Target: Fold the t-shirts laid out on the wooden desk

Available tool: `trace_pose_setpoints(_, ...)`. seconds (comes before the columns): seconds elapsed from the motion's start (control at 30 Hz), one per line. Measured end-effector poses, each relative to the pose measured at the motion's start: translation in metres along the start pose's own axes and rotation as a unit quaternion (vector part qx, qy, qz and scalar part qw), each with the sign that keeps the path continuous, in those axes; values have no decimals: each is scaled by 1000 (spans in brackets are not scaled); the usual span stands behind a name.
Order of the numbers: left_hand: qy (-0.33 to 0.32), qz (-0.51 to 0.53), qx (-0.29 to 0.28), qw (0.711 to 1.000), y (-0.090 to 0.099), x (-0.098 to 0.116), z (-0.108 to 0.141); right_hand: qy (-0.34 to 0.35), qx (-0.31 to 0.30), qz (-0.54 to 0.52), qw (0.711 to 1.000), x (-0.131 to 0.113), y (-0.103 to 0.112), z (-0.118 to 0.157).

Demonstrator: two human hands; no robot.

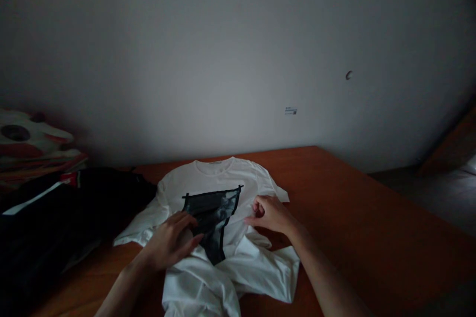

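Observation:
A white T-shirt (245, 171) with a dark printed picture (211, 208) lies face up on a wooden surface, its neckline toward the wall. Its upper part is spread fairly flat, while the lower part is bunched and folded nearest me. My left hand (171, 239) rests on the left side of the shirt beside the print, thumb and fingers apart. On the right side is my right hand (273, 214), its fingers curled and its thumb stretched toward the print, with a gap between them. No cloth shows clearly gripped in either hand.
Dark clothing (104, 203) with a white stripe and a red patch is heaped at the left. Behind it stands a pile of white and reddish items (37, 141). The brown wooden surface (342, 218) meets a grey wall (223, 59); its right edge drops toward the floor.

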State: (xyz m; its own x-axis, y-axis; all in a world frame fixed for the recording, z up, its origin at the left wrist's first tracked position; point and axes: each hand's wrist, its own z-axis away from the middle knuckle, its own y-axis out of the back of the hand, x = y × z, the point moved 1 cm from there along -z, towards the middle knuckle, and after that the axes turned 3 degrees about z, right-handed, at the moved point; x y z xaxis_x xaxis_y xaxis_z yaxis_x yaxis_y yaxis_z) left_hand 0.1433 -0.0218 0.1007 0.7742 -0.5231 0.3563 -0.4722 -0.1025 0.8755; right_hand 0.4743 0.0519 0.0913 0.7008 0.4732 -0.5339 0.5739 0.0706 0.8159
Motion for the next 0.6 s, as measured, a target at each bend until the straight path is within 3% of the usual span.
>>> trace_pose_setpoints(0.2, 1, -17, -23, 1000, -5, 0, -2, -36, -14, 1, 999, 9, -6, -4)
trace_pose_setpoints(0.4, 65, -24, 23, 997, -13, -27, 1, -96, 136, 122, 978, 29, -2, -9)
trace_pose_setpoints(0.5, 81, -10, 49, 995, -10, -27, 1, -72, 168, 84, 980, 35, -3, -10)
trace_pose_setpoints(0.6, 35, 33, 29, 998, -3, -8, -2, -7, 108, -12, 994, 30, -4, -8)
